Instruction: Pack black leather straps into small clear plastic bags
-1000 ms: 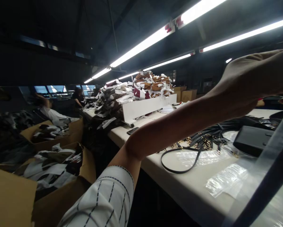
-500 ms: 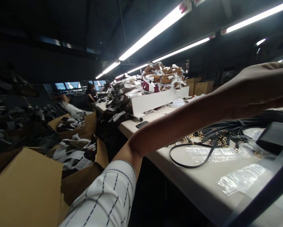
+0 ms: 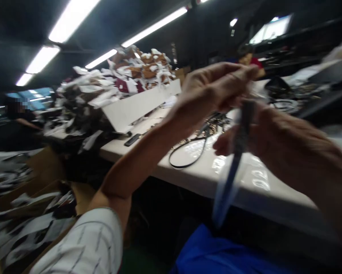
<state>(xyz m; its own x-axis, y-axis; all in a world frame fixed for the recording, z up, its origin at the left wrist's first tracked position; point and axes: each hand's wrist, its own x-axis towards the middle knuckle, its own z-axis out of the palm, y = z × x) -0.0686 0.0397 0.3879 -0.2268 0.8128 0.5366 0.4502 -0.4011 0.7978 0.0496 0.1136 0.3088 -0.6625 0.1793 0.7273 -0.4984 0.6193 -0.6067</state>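
Both my hands are raised in front of me over the table edge, around a long, dark flat thing in a clear plastic bag. It hangs almost upright, seen edge-on and blurred. The fingers of my left hand are pinched together at its upper end. Below and to the right, my right hand grips its side, with fingertips showing beyond it. Behind them on the table lie a black strap loop, more dark straps with gold-coloured metal clips, and flat clear plastic bags.
The pale table carries a phone, a white board and a high heap of wrapped brown, maroon and dark pieces. Filled cartons stand at left. A person is at far left, another behind the table.
My view has swung to the right. My left hand has come from the right edge to the middle, and my right hand now shows. The bagged thing is now upright between them.
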